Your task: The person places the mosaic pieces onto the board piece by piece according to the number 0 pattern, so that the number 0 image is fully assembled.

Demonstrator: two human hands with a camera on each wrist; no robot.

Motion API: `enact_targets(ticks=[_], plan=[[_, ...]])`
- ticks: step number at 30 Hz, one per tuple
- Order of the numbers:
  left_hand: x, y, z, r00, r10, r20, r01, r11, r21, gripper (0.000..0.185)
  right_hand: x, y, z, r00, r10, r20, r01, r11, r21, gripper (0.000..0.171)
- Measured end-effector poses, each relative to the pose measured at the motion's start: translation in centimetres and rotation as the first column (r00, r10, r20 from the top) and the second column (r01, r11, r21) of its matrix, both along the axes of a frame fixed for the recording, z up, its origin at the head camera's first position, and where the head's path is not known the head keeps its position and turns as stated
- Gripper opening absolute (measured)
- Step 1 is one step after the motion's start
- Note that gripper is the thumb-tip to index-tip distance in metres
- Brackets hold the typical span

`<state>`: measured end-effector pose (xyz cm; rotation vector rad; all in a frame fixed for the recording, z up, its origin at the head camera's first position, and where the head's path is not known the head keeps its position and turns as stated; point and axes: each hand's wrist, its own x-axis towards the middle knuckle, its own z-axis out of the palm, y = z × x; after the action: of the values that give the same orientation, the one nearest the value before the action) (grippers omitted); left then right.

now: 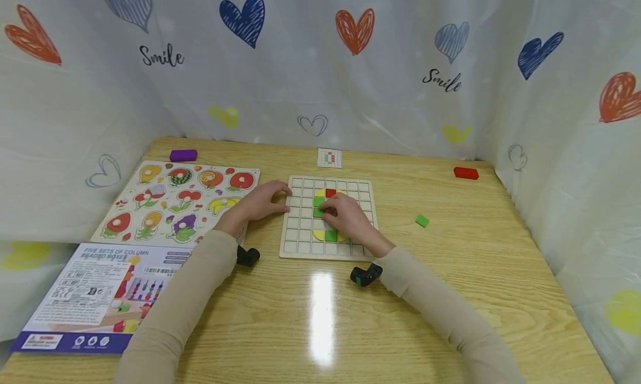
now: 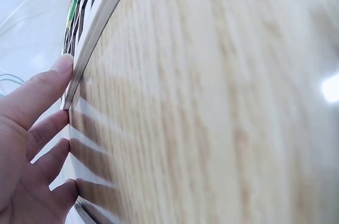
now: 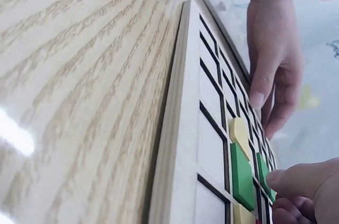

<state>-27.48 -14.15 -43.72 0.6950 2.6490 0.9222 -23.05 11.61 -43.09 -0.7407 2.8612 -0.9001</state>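
A white wooden grid board [image 1: 300, 245] lies on the table with coloured tiles in some squares. My left hand [image 1: 262, 200] rests its thumb and spread fingertips at the board's left edge; its thumb [image 2: 45, 89] touches the rim in the left wrist view. Over the middle of the board, my right hand [image 1: 346, 216] has thumb and finger pinched at a green square tile [image 3: 263, 171], partly covered by the thumb. Another green tile [image 1: 331, 235], a red tile [image 1: 330, 193] and yellow rounded pieces [image 1: 318, 235] sit in the grid. The right hand hides several squares.
A small pattern card [image 1: 329, 158] lies behind the board. To the right are a loose green tile [image 1: 422, 221] and a red block [image 1: 466, 173]. A fruit puzzle board [image 1: 145, 203], a printed box [image 1: 90, 295] and a purple block [image 1: 183, 155] lie on the left.
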Motion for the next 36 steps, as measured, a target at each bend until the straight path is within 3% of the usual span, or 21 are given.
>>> enact_targets(ticks=[8,21,29,36], plan=[[-0.1,0.1,0.3,1.000,0.001,0.013,-0.001,1.000,-0.011,0.042,0.9,2.6,-0.2,0.995,-0.095,-0.004,0.094,0.993,-0.068,0.023],[-0.1,0.1,0.2,1.000,0.013,0.024,-0.012,1.000,-0.015,0.042,3.9,10.1,-1.1,0.964,-0.257,0.071,0.266,0.947,-0.178,0.027],[0.0,0.2,0.2,1.000,0.014,0.026,-0.013,1.000,-0.016,0.042,5.1,14.9,-0.8,0.932,-0.359,0.052,0.363,0.923,-0.130,0.033],[0.1,0.1,0.2,0.999,0.016,0.034,-0.015,1.000,-0.018,0.043,5.7,18.7,0.4,0.902,-0.399,0.164,0.404,0.915,0.001,0.069]])
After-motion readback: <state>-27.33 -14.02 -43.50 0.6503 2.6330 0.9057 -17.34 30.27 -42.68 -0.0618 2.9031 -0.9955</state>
